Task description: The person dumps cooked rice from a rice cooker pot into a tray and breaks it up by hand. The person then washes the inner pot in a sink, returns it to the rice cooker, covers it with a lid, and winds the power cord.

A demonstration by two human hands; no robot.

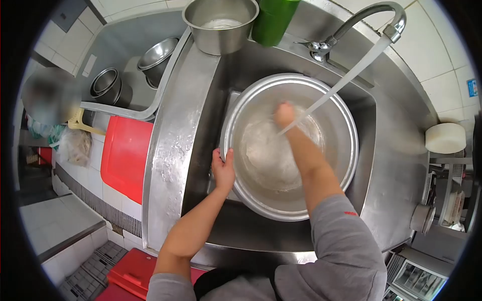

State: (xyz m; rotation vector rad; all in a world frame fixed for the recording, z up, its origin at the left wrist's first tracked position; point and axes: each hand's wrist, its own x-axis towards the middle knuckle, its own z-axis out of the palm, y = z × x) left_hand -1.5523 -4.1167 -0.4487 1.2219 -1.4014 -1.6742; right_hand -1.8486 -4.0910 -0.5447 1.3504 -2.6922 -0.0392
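Observation:
A large round metal pot (253, 188) sits in the steel sink, with shallow water at its bottom. Water pours from the curved faucet (394, 30) in a slanting stream into the pot. On the pot's left rim is my left hand (222, 170), its fingers wrapped round the edge. Inside the pot, close to where the stream lands, my right hand (284, 114) is down near the far part of the bottom. It is blurred, and its fingers cannot be made out.
A deep metal pot (221, 37) and a green container (273, 22) stand behind the sink. Left of it, a grey tub (133, 108) holds metal bowls, near a red board (127, 158). A white roll-shaped object (445, 138) lies at the right.

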